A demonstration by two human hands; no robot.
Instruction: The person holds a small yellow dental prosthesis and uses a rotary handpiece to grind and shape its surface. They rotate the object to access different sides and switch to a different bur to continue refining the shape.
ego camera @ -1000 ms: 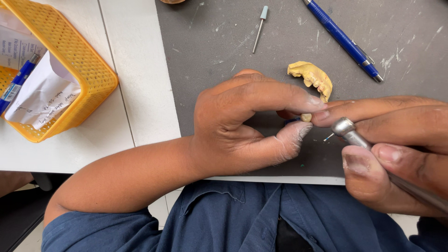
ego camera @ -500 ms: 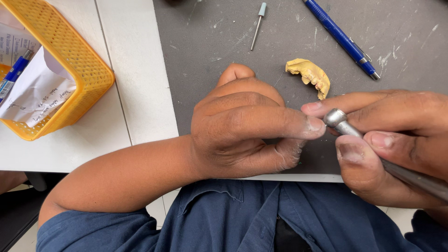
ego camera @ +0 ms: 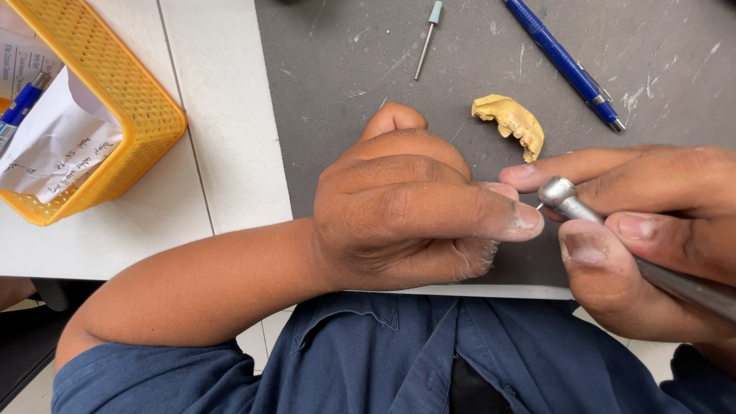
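Head view: left hand point(ego camera: 406, 207) curled, fisted.

We wear a dark blue collared shirt point(ego camera: 368, 360) with short sleeves, our forearms and both hands bare, nails cut short.

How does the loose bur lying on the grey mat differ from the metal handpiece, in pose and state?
The loose bur lies flat and untouched at the far edge of the grey mat; the metal handpiece is gripped in the right hand, its head against the left hand. The bur is thin with a pale tip; the handpiece is thicker, all metal. Both are slender.
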